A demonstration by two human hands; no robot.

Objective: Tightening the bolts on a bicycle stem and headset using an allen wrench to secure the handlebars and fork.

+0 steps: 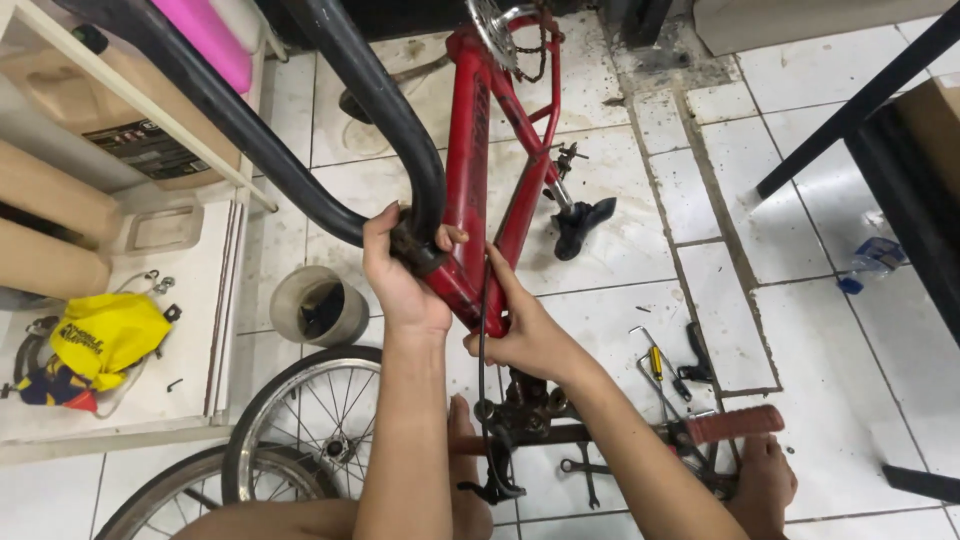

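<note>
Your left hand (pixel 400 275) is clenched around the crown of the black fork (pixel 330 120), where the two curved blades meet the head tube of the red bicycle frame (pixel 470 170); the thumb shows on the far side of the joint, so the grip wraps it fully. This hold appears to steady the fork against the frame. Your right hand (pixel 525 335) grasps the lower end of the frame's head tube area, with the index finger extended up along the red tube and a black cable (pixel 484 380) running down past the palm. The frame is inverted: it stands between your arms, its far end toward the top of the view, where the chainring (pixel 492 30) and chain are uppermost and the black saddle (pixel 582 225) points at the tiled floor (pixel 800 170). This orientation places the joint directly under your eyes and within reach of both hands. The handlebar with its red grip (pixel 735 423) lies on the floor beneath your right forearm, beside your bare foot (pixel 765 485). A screwdriver with a yellow handle (pixel 655 362) and wrenches lie just right of your right wrist, near to hand. Two spoked wheels (pixel 310 420) rest flat at the lower left, near a grey bucket (pixel 318 305).
</note>
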